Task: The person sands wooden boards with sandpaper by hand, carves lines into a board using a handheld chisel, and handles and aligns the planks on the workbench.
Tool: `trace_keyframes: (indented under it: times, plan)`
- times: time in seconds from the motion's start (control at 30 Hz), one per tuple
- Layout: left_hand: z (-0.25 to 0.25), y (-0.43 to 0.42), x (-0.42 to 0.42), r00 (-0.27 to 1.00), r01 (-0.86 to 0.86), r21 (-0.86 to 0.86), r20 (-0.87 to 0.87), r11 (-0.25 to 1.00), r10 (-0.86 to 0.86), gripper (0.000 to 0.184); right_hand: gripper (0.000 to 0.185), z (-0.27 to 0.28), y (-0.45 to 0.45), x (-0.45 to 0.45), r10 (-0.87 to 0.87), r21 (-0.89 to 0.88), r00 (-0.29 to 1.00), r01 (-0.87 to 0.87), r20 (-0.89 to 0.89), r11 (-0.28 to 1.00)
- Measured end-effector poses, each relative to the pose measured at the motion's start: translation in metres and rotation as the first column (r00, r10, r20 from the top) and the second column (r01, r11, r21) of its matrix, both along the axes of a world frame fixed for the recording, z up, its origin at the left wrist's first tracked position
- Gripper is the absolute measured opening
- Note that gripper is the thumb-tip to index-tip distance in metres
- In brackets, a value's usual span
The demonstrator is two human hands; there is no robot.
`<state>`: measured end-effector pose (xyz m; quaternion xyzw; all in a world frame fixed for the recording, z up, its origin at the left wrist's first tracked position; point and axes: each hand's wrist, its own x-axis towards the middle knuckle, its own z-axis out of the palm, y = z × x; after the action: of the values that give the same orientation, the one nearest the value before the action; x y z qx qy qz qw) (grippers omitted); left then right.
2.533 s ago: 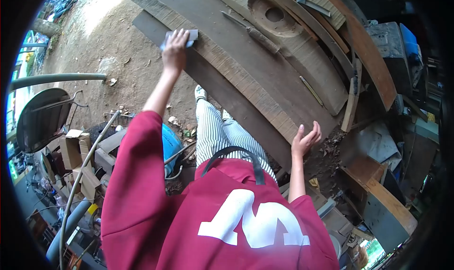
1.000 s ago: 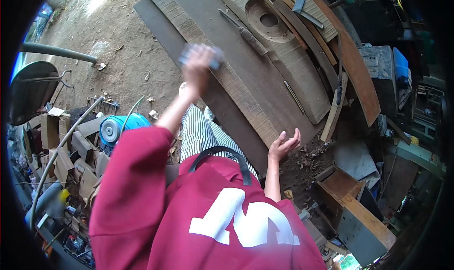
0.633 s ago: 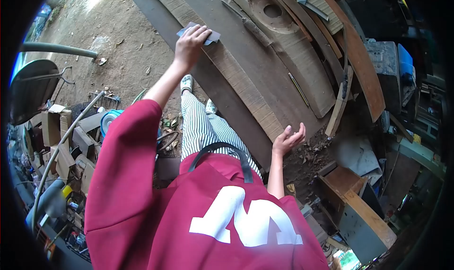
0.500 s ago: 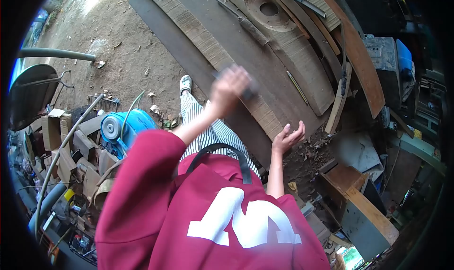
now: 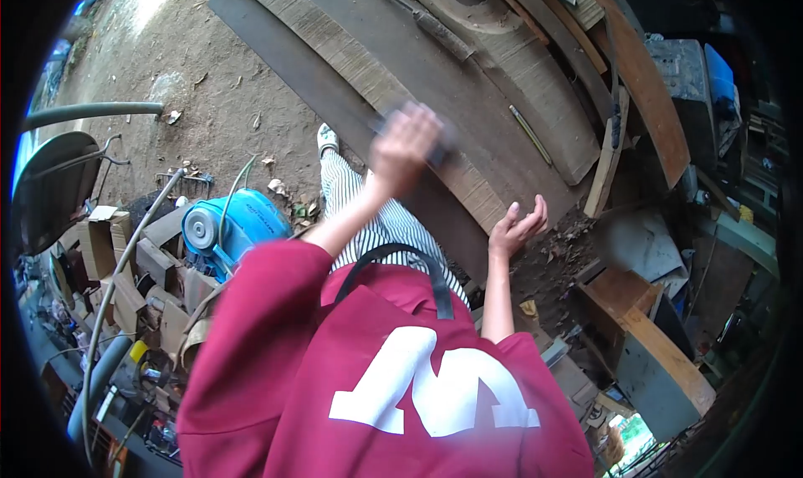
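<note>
Gripping a blurred sheet [image 5: 443, 146], the left hand [image 5: 406, 148] is on the strip [image 5: 336, 51] at frame centre; the right hand [image 5: 519, 227], loosely curled, is right of centre.

The desk [image 5: 385, 36] has a dark brown, flat top running diagonally. A long ridged wooden strip [image 5: 318, 35] lies along its near side. Farther in lie a tool with a thick handle [image 5: 443, 35], a pencil [image 5: 531, 135] (slim, yellowish) and a broad board [image 5: 535, 85] with a round hole.
</note>
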<state>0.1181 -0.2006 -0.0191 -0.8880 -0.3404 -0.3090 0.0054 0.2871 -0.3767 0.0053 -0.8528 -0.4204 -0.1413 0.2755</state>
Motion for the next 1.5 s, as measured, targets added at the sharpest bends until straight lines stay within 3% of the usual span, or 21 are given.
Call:
trace_keyframes:
  times: [0.07,0.2,0.4,0.43,0.53,0.63,0.67,0.7,0.8,0.93,0.97,1.03,1.13,1.2,1.27,1.3,1.33,1.4,1.43,1.47,1.5]
  plan:
    - [0.017,-0.048,0.015,0.980,0.187,-0.149,-0.043,0.971,-0.195,0.032,0.044,-0.002,-0.002,0.000,-0.005,-0.010,1.000,0.005,-0.011,1.000]
    - [0.001,0.048,-0.037,0.929,0.370,-0.010,-0.026,0.929,-0.370,0.029,0.045,0.000,-0.001,0.000,-0.017,-0.015,0.999,0.016,-0.036,1.000]
    - [-0.009,0.131,-0.073,0.976,-0.196,0.117,-0.069,0.974,0.204,0.033,0.046,0.002,-0.001,0.003,-0.009,-0.029,1.000,0.009,-0.012,1.000]
    - [-0.006,0.094,-0.052,0.984,-0.148,0.176,-0.071,0.973,0.162,0.034,0.046,0.001,0.002,0.000,-0.002,-0.043,1.000,0.003,0.009,0.999]
    - [-0.001,-0.045,0.018,0.963,0.270,-0.114,0.011,0.956,-0.270,0.038,0.047,0.005,0.004,-0.001,0.009,-0.051,1.000,-0.009,-0.010,0.999]
    - [0.006,-0.051,0.016,0.888,0.460,-0.137,0.065,0.877,-0.456,0.028,0.048,0.002,0.001,0.001,-0.019,-0.021,0.999,0.018,-0.034,1.000]
    - [-0.006,-0.026,0.006,0.854,0.449,-0.370,-0.091,0.813,-0.512,0.027,0.048,0.002,0.000,0.002,-0.019,-0.027,0.999,0.018,-0.037,0.999]
    - [0.007,0.012,-0.021,0.942,0.329,0.000,0.064,0.944,-0.328,0.029,0.048,0.003,0.000,0.002,-0.016,-0.018,0.999,0.015,-0.038,1.000]
    - [0.008,0.132,-0.093,0.952,-0.116,0.009,-0.283,0.993,0.114,0.030,0.048,0.001,0.003,-0.002,-0.040,-0.005,0.997,0.040,-0.062,0.999]
    - [0.011,0.105,-0.057,0.925,-0.342,-0.107,-0.212,0.933,0.315,0.045,0.048,0.001,0.001,0.001,-0.028,-0.042,0.999,0.028,-0.017,0.999]
    - [0.016,0.074,-0.037,0.932,-0.141,0.113,-0.319,0.984,0.170,0.045,0.048,0.001,0.002,0.001,-0.021,-0.037,1.000,0.021,-0.007,0.999]
    - [0.015,-0.008,0.010,0.990,0.077,-0.131,-0.109,0.988,-0.092,0.039,0.048,0.003,0.003,0.001,-0.012,-0.049,1.000,0.011,-0.023,0.999]
    - [0.023,-0.026,0.014,0.920,0.383,-0.211,0.002,0.900,-0.391,0.029,0.048,0.003,0.005,0.000,-0.008,-0.034,0.999,0.007,-0.032,0.999]
    - [0.020,0.027,-0.020,0.939,0.332,-0.084,-0.071,0.940,-0.337,0.028,0.048,0.001,0.002,-0.001,-0.038,-0.012,0.997,0.038,-0.071,0.999]
    - [0.027,0.105,-0.055,0.952,0.035,0.027,-0.305,0.999,-0.025,0.034,0.048,0.001,0.004,-0.001,-0.032,-0.008,0.997,0.032,-0.064,0.999]
    - [0.015,0.145,-0.074,0.978,-0.067,-0.036,-0.199,0.997,0.058,0.033,0.047,0.002,0.002,-0.001,-0.030,-0.012,0.998,0.030,-0.052,0.999]
    - [0.020,0.163,-0.083,0.990,-0.011,0.154,-0.139,0.988,0.033,0.032,0.047,0.002,0.001,-0.001,-0.034,-0.018,0.998,0.033,-0.048,0.999]
    - [0.000,0.135,-0.061,0.938,-0.202,0.266,-0.223,0.943,0.264,0.034,0.047,0.000,0.002,-0.001,-0.031,-0.004,0.997,0.031,-0.065,1.000]
    - [0.033,0.094,-0.026,0.650,-0.463,0.062,-0.655,0.884,0.386,0.039,0.046,0.001,0.002,0.000,-0.019,-0.021,0.999,0.018,-0.026,1.000]
    - [0.013,0.078,-0.028,0.944,-0.087,0.108,-0.310,0.990,0.116,0.040,0.046,0.002,0.003,0.001,-0.016,-0.020,1.000,0.016,-0.026,1.000]
    - [0.013,0.050,-0.011,0.972,0.101,0.040,-0.219,0.994,-0.090,0.032,0.046,0.003,0.004,0.002,-0.007,-0.025,1.000,0.006,-0.021,1.000]
